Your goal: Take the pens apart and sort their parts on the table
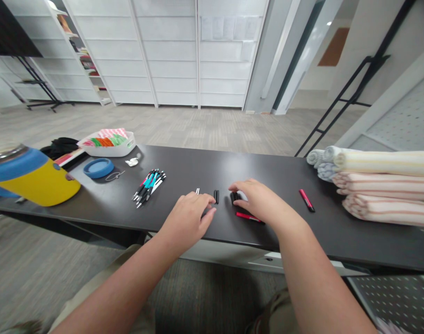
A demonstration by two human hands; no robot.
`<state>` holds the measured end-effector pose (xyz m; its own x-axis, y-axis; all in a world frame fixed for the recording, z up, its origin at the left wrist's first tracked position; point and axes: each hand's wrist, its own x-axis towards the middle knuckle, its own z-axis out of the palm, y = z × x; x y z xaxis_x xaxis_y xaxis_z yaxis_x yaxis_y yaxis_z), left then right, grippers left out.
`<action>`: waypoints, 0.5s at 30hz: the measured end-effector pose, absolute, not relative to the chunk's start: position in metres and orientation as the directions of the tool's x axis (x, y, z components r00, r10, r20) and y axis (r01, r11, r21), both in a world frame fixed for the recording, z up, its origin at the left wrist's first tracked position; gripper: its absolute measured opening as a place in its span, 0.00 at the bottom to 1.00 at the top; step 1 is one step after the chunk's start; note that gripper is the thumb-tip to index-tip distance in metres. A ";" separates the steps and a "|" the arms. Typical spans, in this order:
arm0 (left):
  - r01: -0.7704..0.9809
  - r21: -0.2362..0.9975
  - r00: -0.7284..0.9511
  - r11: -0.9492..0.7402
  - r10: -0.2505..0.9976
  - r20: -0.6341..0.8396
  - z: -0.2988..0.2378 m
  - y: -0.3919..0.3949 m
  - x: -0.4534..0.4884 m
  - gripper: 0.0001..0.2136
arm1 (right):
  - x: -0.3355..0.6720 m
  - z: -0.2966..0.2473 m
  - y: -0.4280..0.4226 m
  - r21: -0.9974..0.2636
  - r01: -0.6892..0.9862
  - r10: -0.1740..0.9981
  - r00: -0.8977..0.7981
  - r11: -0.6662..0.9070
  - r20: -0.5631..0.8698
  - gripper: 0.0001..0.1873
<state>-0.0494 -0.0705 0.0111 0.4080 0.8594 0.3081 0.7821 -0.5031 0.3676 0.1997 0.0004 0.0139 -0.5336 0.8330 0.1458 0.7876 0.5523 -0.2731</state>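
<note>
"What's on the bench (212,167)?"

"Folded striped cotton towels (382,185) at one end, a bundle of plastic pens (149,187) farther along, then loose pen pieces (248,216), spaced apart so none touch."

"And the hands?"

"The left hand (187,220) is open, its fingers slack beside a black plastic pen part (216,196). The right hand (262,202) curls over a dark piece (235,198), perhaps touching it, though from here I can't tell whether its grip holds anything."

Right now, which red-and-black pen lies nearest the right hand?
The red-and-black pen lying just below the right hand; the other red-and-black pen lies farther right, slanted, apart from the hand.
</note>
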 end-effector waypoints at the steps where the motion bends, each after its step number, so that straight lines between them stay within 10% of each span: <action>1: 0.782 0.369 0.408 -0.503 0.859 0.308 0.011 -0.071 -0.049 0.07 | 0.200 0.013 0.000 -0.275 0.787 0.833 -0.535 0.552 0.141 0.21; 15: 0.783 0.365 0.410 -0.504 0.859 0.306 0.009 -0.070 -0.049 0.08 | 0.220 0.045 -0.018 -0.212 0.792 0.803 -0.487 0.572 0.344 0.14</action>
